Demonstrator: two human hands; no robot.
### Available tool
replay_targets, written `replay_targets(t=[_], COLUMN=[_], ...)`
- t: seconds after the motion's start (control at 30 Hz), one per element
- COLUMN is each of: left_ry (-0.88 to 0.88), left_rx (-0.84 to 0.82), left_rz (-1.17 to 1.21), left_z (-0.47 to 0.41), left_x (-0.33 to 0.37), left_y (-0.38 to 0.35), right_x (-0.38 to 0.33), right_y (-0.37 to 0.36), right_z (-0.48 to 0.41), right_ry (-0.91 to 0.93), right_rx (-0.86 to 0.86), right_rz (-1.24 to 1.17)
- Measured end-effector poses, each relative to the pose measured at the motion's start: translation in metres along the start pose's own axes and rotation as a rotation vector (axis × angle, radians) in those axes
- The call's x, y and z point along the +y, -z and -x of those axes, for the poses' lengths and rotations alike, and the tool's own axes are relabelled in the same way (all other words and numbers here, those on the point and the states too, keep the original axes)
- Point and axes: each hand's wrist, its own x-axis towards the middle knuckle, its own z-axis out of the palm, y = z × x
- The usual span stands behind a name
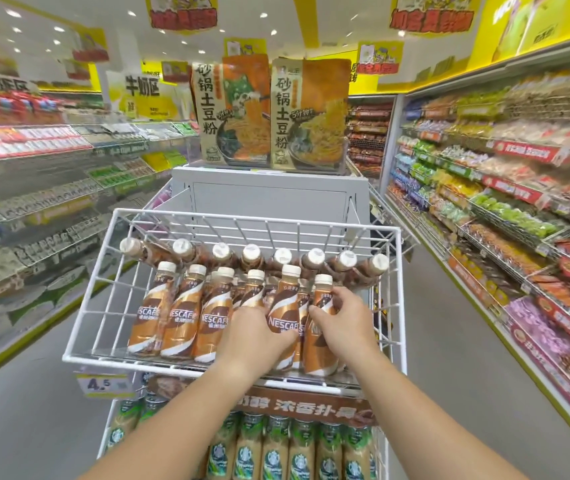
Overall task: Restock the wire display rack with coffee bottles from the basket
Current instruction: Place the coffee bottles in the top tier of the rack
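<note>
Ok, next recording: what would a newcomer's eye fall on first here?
Two bare hands at centre stand out first: the left hand and the right hand each grip a coffee bottle standing at the front right of the white wire rack. Above and behind the rack, two big orange noodle packs stand side by side on top of the display.

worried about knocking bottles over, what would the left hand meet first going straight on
The left hand holds an upright coffee bottle, so that comes first; beyond it, probably the back row of bottles.
</note>
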Motion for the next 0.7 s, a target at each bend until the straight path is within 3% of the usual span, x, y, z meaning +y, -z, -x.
replay_targets(t=[0.2,0.43,0.7], left_ry=[-0.013,-0.186,-0.229], left_rx=[0.061,0.092,0.037], left_rz=[-0.174,-0.483,-0.694], left_z=[-0.001,0.003,0.001], left_x=[-0.005,-0.019,-0.024], left_y=[-0.014,-0.017,-0.021], right_x=[0.003,0.008,0.016], right_y=[0.001,0.003,0.005], right_z=[-0.003,-0.008,-0.012], right_ry=[-0.003,-0.028,-0.059], right_rx=[-0.006,-0.058,-0.074], right_rz=[0.058,0.024,-0.073])
